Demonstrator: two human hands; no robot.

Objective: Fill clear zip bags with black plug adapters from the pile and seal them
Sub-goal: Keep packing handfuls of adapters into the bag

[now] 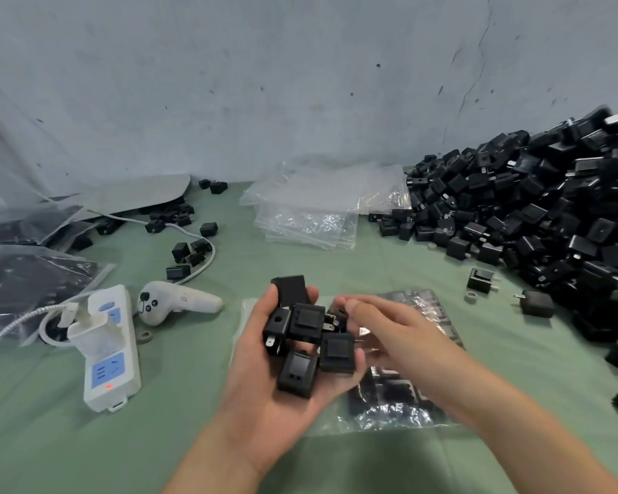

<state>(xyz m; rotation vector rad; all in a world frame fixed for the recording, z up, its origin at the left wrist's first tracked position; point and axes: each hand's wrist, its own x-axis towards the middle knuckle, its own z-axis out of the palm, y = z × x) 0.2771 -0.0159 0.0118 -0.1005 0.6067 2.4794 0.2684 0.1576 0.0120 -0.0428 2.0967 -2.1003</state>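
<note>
The left hand [264,397] is cupping a cluster of black plug adapters [305,322] palm up, its fingers curling round them. The right hand [389,326], blurred, is hovering just beside them with fingers loosely extended, gripping nothing. Beneath both, a filled zip bag [389,411] is lying on the green cloth [157,440]. The pile [550,215] is sitting to the right, and the empty bags [311,215] are lying behind.

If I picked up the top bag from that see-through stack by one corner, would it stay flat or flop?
Probably flop: the stack of clear bags is thin film, and its upper sheets already wrinkle and lift at the edges. Likely very light: many together make only a low stack. Its gloss suggests it may slip.
</note>
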